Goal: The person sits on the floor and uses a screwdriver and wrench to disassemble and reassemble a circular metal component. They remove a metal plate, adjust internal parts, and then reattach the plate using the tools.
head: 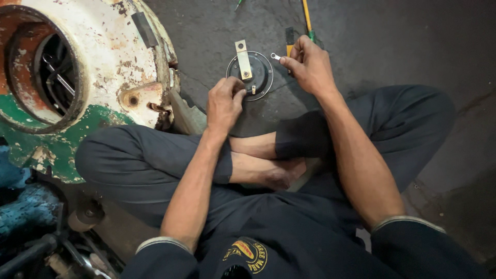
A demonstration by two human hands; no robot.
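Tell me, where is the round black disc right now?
The round black disc lies on the dark floor ahead of the crossed legs, under the left hand, right of the rusty white drum.

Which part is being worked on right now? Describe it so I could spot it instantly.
Start at the big rusty white and green machine housing at upper left, then look right across the dark floor, just ahead of the seated person's crossed legs. There lies a round black disc-shaped part, steadied by the left hand. A pale metal bracket across its top sets it apart from the slim yellow-handled tools nearby.
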